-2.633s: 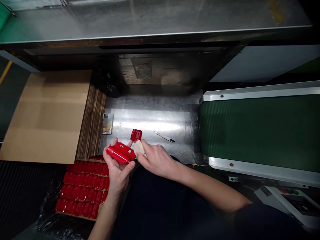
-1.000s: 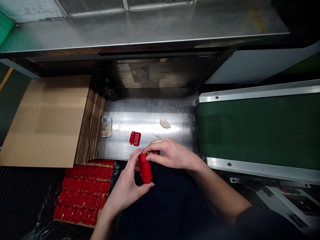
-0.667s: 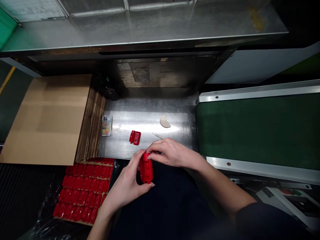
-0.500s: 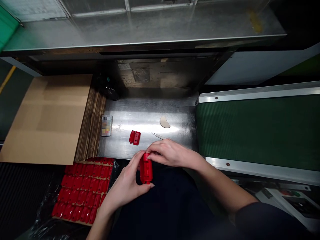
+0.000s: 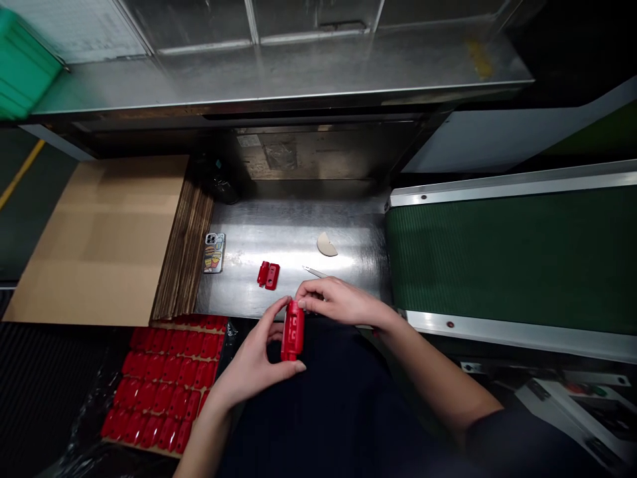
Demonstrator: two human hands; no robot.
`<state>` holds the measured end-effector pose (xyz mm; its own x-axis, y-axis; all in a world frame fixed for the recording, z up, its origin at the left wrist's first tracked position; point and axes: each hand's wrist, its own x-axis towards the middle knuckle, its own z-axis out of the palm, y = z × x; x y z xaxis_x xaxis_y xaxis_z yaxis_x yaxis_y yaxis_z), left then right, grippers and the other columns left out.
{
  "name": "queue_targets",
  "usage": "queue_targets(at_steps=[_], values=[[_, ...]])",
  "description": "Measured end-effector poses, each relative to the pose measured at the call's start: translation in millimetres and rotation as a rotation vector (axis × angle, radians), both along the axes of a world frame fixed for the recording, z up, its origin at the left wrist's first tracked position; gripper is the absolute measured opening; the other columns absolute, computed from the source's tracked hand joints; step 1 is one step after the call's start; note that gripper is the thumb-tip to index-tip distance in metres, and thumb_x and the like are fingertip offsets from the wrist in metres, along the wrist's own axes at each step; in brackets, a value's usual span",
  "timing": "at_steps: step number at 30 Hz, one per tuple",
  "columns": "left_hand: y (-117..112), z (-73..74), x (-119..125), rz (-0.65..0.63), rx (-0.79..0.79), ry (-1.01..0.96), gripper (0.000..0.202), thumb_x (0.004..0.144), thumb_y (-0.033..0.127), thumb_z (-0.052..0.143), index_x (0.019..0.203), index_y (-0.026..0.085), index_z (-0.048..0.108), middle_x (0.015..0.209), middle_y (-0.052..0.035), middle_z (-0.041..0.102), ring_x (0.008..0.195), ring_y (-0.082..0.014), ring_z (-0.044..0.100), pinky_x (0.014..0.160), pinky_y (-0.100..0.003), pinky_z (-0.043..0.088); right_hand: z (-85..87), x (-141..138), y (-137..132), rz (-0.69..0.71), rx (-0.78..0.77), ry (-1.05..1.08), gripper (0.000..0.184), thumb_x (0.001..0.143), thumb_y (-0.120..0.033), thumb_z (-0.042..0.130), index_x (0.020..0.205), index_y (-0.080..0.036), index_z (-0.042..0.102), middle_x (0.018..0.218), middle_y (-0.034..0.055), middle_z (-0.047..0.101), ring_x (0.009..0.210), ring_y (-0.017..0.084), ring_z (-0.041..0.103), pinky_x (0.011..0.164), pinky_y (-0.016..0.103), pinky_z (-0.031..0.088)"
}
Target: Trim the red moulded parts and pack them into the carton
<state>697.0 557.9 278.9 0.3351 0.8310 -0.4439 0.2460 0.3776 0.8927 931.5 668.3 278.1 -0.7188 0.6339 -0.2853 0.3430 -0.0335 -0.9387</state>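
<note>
My left hand [image 5: 256, 362] grips a red plastic part [image 5: 292, 330] from below and the side, holding it upright over my lap. The fingertips of my right hand [image 5: 338, 302] pinch the part's top end. Both hands sit just below the front edge of the steel table [image 5: 298, 226]. A smaller red piece [image 5: 269, 275] lies on the table just beyond my hands. A beige half-round pad [image 5: 326, 244] rests farther back. A thin pen-like tool [image 5: 312, 271] lies next to my right hand, partly hidden by it.
A box of several red parts [image 5: 164, 385] sits low at my left. Stacked flat cardboard [image 5: 109, 232] lies left of the table, with a phone [image 5: 214, 243] near it. A green conveyor belt [image 5: 507, 252] runs along the right. A metal shelf [image 5: 279, 73] overhangs the back.
The beige pad left my right hand and now lies on the table. The red part was turned upright and moved right, with my right hand now pinching its top.
</note>
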Motion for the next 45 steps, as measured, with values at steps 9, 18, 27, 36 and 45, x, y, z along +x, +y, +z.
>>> queue_targets(at_steps=[9,18,27,36,45], values=[[-13.5,-37.2,3.6,0.498,-0.286,-0.250,0.068,0.086,0.060,0.077,0.133,0.015,0.060,0.123,-0.0176,0.076,0.097,-0.0301,0.081,0.083,-0.034,0.062,-81.3,-17.5,-43.1,-0.529,-0.854,0.295,0.047,0.067,-0.052,0.088,0.076,-0.016,0.060,0.066,-0.0075,0.049,0.051,0.003,0.032,0.048,0.021,0.024],[-35.2,-43.1,-1.9,0.250,-0.334,-0.269,0.057,0.086,0.057,0.078,0.127,0.018,0.072,0.112,-0.0125,0.079,0.089,-0.0211,0.077,0.065,-0.022,0.055,-95.9,2.3,-72.1,-0.382,-1.102,0.405,0.048,0.068,-0.046,0.094,0.079,-0.014,0.060,0.061,-0.0109,0.040,0.052,0.001,0.028,0.051,0.017,0.024],[-67.5,-42.5,2.5,0.161,-0.385,-0.472,0.096,0.067,0.055,0.093,0.151,0.029,0.056,0.159,-0.0148,0.054,0.147,-0.0405,0.050,0.123,-0.050,0.040,-92.6,-14.3,-115.3,-0.354,-1.011,0.375,0.059,0.059,-0.059,0.095,0.074,-0.014,0.060,0.060,-0.0100,0.044,0.050,0.001,0.033,0.048,0.017,0.028],[-174.1,-70.5,-1.4,0.297,-0.403,-0.443,0.087,0.069,0.057,0.091,0.145,0.028,0.062,0.157,-0.0151,0.057,0.147,-0.0427,0.050,0.126,-0.058,0.035,-109.6,-37.9,-212.0,-0.435,-0.989,0.235,0.055,0.065,-0.059,0.093,0.067,-0.014,0.063,0.052,-0.0085,0.048,0.048,0.003,0.039,0.047,0.019,0.032],[-250.4,-81.0,-15.8,0.662,-0.499,-0.782,0.065,0.084,0.049,0.074,0.141,0.020,0.065,0.155,-0.0174,0.058,0.148,-0.0462,0.047,0.122,-0.066,0.037,-227.8,40.3,-213.2,-1.213,-0.893,-0.263,0.023,0.098,-0.030,0.070,0.086,-0.013,0.063,0.067,-0.0054,0.059,0.050,0.005,0.049,0.049,0.017,0.046]])
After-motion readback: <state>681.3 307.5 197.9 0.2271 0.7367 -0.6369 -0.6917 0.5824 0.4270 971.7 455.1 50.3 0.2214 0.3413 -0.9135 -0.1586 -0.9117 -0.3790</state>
